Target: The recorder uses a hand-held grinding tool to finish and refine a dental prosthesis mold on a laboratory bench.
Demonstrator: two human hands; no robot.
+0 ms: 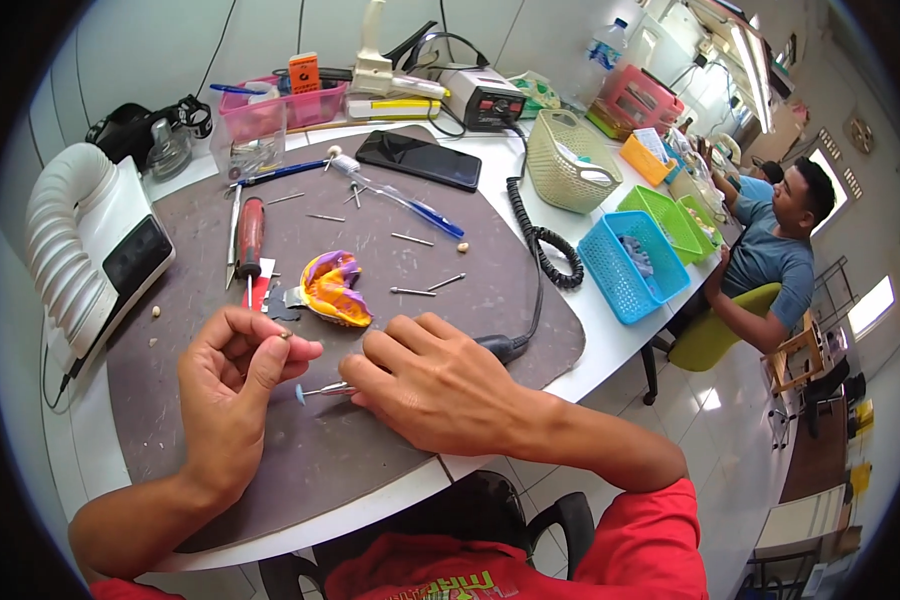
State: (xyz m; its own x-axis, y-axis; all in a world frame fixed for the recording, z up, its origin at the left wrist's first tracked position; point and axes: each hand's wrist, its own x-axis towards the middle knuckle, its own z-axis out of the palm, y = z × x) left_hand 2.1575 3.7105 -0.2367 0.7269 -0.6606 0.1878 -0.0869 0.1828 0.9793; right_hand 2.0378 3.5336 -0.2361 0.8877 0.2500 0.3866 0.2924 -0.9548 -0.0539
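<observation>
Drill (336, 388), slim and silvery with a pale-blue disc (301, 395), is gripped by the curled right hand (445, 385), a tiny brownish piece (285, 335) pinched by the half-closed left hand (232, 385).

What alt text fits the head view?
A person's right hand holds a blue-tipped rotary tool near a tiny piece pinched in the left hand, over a brown mat. Beyond lie an orange-purple mould, red-handled screwdriver and black phone.

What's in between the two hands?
In the head view, a little blue tip on a thin metal shaft sits there. It pokes out from the right hand toward the left hand.
</observation>
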